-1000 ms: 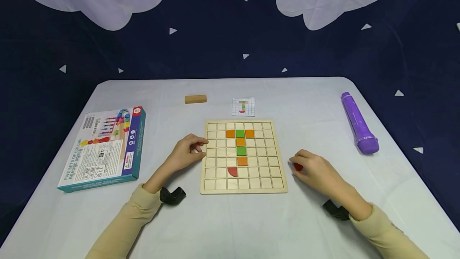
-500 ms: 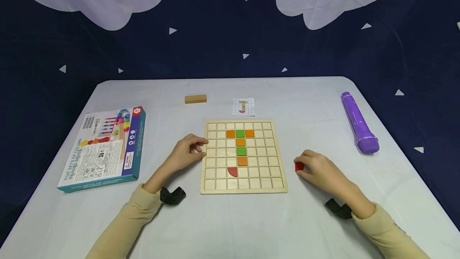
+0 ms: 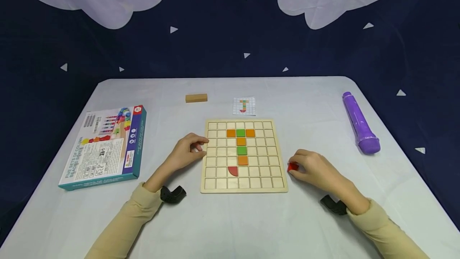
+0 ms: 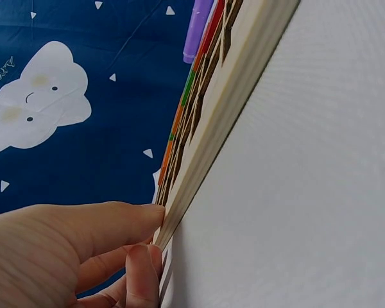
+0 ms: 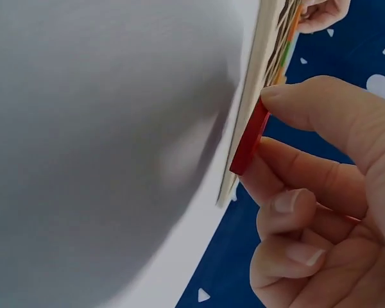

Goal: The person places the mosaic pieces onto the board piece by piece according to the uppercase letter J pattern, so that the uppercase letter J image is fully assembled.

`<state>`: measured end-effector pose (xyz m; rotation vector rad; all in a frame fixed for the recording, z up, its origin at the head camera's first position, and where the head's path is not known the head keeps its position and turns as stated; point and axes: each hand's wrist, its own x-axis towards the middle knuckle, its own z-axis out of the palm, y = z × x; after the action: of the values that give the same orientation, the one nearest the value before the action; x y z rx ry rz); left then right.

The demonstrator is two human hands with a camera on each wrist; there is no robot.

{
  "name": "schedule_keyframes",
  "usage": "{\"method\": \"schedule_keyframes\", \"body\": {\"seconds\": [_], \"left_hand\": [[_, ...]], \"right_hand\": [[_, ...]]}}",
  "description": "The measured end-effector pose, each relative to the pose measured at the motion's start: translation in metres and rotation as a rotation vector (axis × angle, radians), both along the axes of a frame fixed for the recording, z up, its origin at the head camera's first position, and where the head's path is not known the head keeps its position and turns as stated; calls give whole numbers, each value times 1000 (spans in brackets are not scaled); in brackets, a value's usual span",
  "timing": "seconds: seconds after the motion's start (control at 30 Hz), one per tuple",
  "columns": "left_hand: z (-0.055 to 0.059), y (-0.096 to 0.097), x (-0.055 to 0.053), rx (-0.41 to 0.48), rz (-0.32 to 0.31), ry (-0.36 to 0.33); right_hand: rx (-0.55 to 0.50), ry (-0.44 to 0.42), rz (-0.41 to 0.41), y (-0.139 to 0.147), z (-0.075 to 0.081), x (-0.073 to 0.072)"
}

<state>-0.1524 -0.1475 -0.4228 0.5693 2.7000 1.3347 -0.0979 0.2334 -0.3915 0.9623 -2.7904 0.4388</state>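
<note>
A wooden grid board point(image 3: 244, 190) lies flat on the white table. Orange and green square tiles form a T shape on it, with a red quarter-circle tile point(image 3: 233, 171) lower down. My left hand point(image 3: 187, 151) rests its thumb and index fingertips against the board's left edge; the left wrist view shows the thumb tip point(image 4: 155, 217) on the rim. Just right of the board, my right hand point(image 3: 313, 168) pinches another red tile point(image 3: 292, 167) between thumb and fingers. The right wrist view shows that red tile point(image 5: 249, 142) edge-on, its full outline hidden.
Behind the board lie a small pattern card point(image 3: 244, 106) and a wooden bar point(image 3: 196, 98). A toy box point(image 3: 104, 147) is at the left, a purple microphone-shaped toy point(image 3: 360, 123) at the right. Dark wrist straps sit on both arms.
My right hand shifted slightly right, then back left to the board's right edge, still pinching the red tile. The tile shows more than a second ago. My left hand has stayed put.
</note>
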Motion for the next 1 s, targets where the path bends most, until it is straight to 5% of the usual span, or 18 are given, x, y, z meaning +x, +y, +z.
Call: {"method": "schedule_keyframes", "body": {"seconds": [1.0], "left_hand": [[-1,2,2,-14,16,12]], "right_hand": [[48,-26,242,-74,8,-19]]}}
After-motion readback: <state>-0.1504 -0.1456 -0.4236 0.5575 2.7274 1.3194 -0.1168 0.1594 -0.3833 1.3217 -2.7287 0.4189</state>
